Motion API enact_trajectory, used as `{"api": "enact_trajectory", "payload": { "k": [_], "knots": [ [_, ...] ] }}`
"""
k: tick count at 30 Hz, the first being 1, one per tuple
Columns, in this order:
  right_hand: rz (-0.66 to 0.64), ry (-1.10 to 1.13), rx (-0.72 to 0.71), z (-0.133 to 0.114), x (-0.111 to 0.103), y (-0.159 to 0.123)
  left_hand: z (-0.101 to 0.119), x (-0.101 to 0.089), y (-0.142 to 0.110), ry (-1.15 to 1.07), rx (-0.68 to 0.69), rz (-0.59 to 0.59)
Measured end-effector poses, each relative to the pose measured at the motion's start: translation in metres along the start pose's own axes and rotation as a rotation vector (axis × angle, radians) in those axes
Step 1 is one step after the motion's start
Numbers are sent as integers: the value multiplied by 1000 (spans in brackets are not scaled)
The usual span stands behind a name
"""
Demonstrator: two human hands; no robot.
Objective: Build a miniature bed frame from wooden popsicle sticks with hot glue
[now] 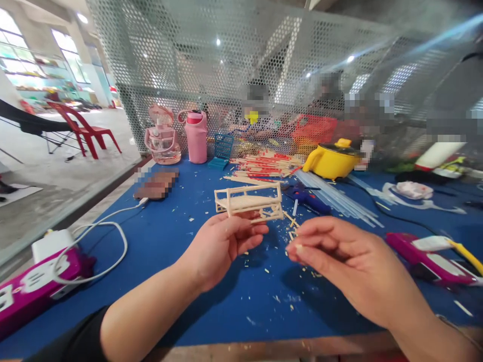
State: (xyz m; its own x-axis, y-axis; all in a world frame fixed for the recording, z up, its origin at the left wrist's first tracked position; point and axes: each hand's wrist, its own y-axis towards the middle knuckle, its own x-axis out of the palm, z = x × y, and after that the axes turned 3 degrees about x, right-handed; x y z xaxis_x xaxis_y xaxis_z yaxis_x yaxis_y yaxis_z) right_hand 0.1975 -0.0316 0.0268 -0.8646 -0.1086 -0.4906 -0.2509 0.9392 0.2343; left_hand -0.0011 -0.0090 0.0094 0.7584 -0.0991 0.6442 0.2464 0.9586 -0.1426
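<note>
My left hand [228,241] grips a small wooden stick frame [249,202] from below, holding it above the blue tabletop [158,261]. The frame is box-shaped, with thin rails, short posts and a flat inner panel. To its right, my right hand [332,251] is closed in a pinch, apart from the frame. A tiny pale bit shows at its thumb tip, too small to name. Behind the hands lies a dark blue glue gun [307,197]. Clear glue sticks [335,196] lie beside it, and a pile of wooden sticks [264,165] is farther back.
A yellow pot [332,161], a pink bottle [196,138] and a clear pink jug [163,143] stand at the back, before a perforated metal screen [211,65]. Purple power strips [37,286] lie on both sides, with cables. Wood scraps litter the middle. People sit beyond the screen.
</note>
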Motion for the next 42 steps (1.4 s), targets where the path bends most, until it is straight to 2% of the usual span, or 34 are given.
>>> {"api": "enact_trajectory", "payload": {
  "k": [3, 5, 8, 11, 22, 31, 42],
  "knots": [
    [166, -116, -91, 0, 4, 0, -5, 2, -2, -9, 1, 5],
    [239, -251, -221, -1, 12, 6, -8, 2, -3, -20, -3, 9],
    [294, -419, -465, -1, 22, 16, -11, 2, -4, -37, -7, -3],
    [295, -470, -566, 1, 27, 22, -14, 3, -6, -51, -17, -11],
    [307, -426, -472, 8, 36, 19, -13, 6, -8, -61, -76, 26],
    [356, -431, -302, 7, 42, 17, -15, 3, -7, -9, -72, -33],
    [356, -427, -150, 1, 45, 18, -15, 3, -7, 20, -65, -11]
  ]
}}
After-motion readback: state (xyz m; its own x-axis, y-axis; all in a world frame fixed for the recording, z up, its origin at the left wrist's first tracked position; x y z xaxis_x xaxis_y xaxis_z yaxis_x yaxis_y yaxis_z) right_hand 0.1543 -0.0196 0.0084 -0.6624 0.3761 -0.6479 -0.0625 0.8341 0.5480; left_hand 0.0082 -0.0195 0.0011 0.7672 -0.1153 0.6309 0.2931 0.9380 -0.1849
